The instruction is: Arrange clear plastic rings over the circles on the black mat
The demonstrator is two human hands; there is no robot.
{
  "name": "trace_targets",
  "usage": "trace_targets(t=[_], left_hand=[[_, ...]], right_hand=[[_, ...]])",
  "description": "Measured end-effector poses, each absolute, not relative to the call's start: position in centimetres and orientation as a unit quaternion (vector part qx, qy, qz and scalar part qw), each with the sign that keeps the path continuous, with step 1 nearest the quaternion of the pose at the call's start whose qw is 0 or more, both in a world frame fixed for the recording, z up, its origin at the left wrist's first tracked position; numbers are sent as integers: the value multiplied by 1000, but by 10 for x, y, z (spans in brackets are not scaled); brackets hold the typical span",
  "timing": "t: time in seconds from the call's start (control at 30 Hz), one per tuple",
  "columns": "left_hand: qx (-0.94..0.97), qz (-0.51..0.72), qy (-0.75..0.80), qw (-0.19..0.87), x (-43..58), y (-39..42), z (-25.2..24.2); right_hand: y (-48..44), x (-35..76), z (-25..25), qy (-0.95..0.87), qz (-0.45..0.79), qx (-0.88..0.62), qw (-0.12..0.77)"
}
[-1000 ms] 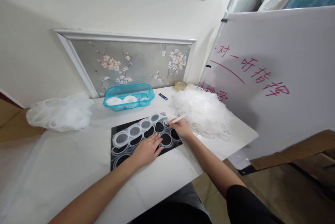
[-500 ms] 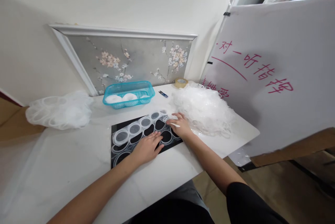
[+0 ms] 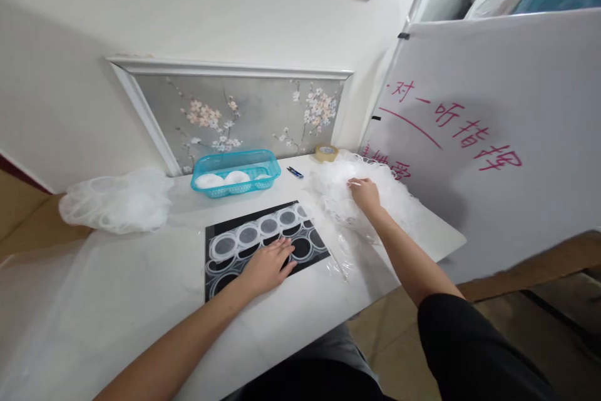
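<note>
My left hand point(image 3: 268, 264) lies flat, fingers stretched, on a black sheet point(image 3: 225, 226) covered by clear film with rows of ring outlines. A strip of whitish round discs point(image 3: 248, 234) runs along the sheet's upper part, just beyond my left fingertips. My right hand point(image 3: 365, 194) is closed around a thin white stick point(image 3: 355, 184), over a loose heap of translucent white ring-shaped scraps point(image 3: 340, 176). Whether a scrap is also in the right fingers is too small to tell.
A blue plastic basket point(image 3: 193, 177) holding several white round stacks stands against the wall. Small blue thread snips point(image 3: 295, 172) and a tape roll point(image 3: 326, 152) lie right of it. More translucent scraps point(image 3: 122, 201) are heaped at the left. A white board point(image 3: 526, 88) stands at the right.
My right hand has moved from the right end of the black sheet up and right to the heap of scraps. My left hand has stayed on the sheet.
</note>
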State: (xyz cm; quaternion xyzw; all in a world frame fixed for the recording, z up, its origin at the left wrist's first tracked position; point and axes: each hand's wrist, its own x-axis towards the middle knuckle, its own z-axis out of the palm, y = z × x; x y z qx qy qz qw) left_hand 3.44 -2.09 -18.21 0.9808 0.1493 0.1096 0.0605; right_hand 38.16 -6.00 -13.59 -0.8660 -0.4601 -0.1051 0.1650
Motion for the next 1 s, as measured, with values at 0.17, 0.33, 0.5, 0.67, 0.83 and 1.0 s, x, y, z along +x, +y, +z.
trace_targets(t=[0.17, 0.33, 0.5, 0.67, 0.83, 1.0], left_hand=[[976, 110, 120, 143, 29, -17, -164], [939, 168, 234, 187, 2, 22, -115], [865, 73, 452, 207, -57, 76, -109], [859, 110, 445, 228, -93, 74, -139], [854, 156, 408, 283, -92, 64, -151], [813, 243, 415, 328, -92, 89, -156]], right_hand=[[-63, 383, -122, -465, -71, -872, 138], [-75, 371, -74, -470, -166, -842, 206], [-55, 313, -81, -568, -28, -773, 281], [-18, 267, -132, -600, 169, -762, 178], [-3, 273, -146, -603, 216, -753, 154], [2, 278, -138, -592, 204, -759, 178]])
